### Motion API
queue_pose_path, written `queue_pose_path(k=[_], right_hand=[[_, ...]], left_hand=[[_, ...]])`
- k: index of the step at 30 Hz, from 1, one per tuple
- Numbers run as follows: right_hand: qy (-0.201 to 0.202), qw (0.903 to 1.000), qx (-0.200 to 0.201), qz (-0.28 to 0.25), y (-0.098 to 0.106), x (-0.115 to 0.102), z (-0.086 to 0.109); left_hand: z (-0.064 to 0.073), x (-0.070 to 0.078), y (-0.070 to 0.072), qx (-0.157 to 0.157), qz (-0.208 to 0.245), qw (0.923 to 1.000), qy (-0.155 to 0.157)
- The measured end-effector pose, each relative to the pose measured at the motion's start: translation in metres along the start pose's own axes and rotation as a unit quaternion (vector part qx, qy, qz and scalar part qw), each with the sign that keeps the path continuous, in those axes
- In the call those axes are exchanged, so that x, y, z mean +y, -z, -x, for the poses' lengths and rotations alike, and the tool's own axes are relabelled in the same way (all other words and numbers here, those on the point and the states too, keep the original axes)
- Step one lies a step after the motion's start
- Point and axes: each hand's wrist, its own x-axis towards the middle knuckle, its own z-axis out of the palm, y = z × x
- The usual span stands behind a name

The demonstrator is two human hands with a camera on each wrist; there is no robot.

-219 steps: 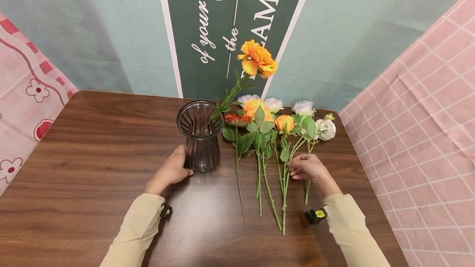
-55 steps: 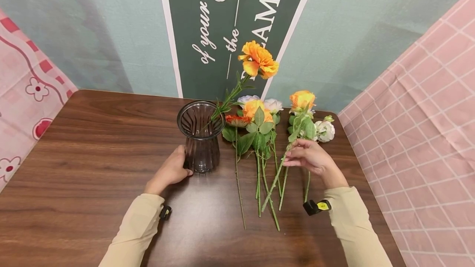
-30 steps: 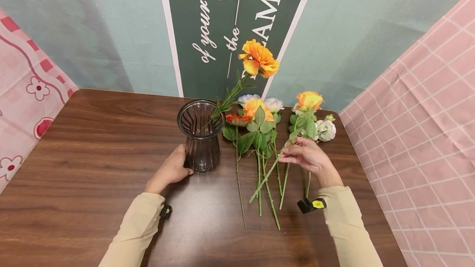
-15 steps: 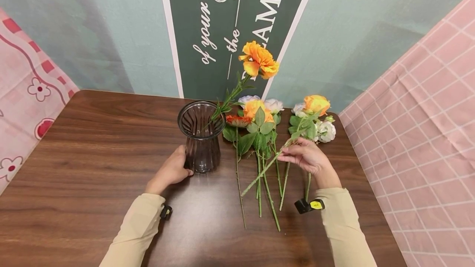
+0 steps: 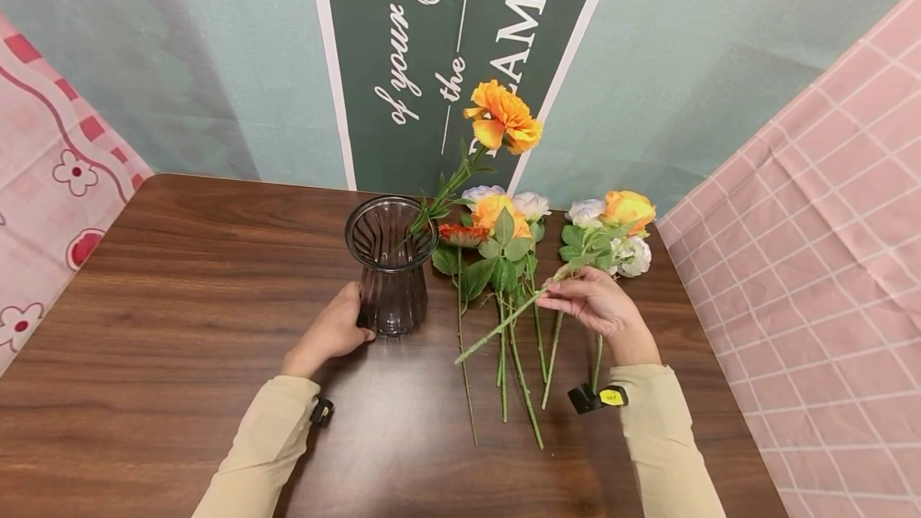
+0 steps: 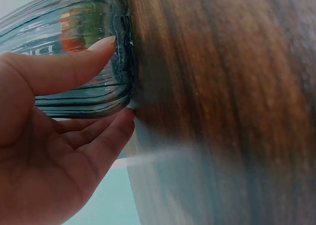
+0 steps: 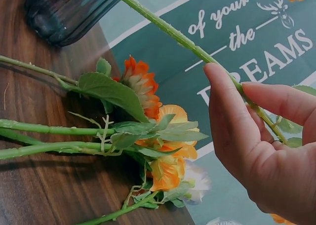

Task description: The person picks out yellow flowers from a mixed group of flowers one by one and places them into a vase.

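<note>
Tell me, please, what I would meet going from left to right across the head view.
Pink floral cloth, left hand, dark glass vase, red-orange flower, right hand, pink checked cloth.

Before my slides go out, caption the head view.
Left hand holds a vase; right hand pinches an orange flower's stem.

Tabletop (image 5: 180, 302): near edge cut off in the head view; grain blurred in the left wrist view.
Vase (image 5: 392, 302): rim outside both wrist views.
Left hand (image 5: 331, 326): fingers largely hidden behind the vase, head view.
Carnation (image 5: 504, 117): lower stem end indistinct through the vase.
Banner (image 5: 396, 158), behind the tabletop's far edge: top cut off; one word partly covered by the carnation.
Right hand (image 5: 593, 306): hides part of the rose (image 5: 628, 210) stem.
White bloom (image 5: 631, 256), near the tabletop's far right corner: partly covered.
Label (image 5: 612, 397), right wrist: too small to read.
</note>
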Motion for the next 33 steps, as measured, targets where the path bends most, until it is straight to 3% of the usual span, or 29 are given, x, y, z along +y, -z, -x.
queue_pose_path(k=[12,25,33], right_hand=[[0.011,0.9994,-0.029,-0.012,-0.005,-0.005,-0.002],[0.018,0.9998,-0.003,0.002,-0.018,-0.015,0.0],[0.034,0.9993,-0.015,0.003,-0.025,-0.023,0.002]], left_hand=[[0.0,-0.001,0.0,-0.001,0.004,1.0,-0.001],[0.0,-0.002,-0.002,0.002,0.002,1.0,-0.004],[-0.001,-0.002,-0.001,0.0,0.001,1.0,-0.001]])
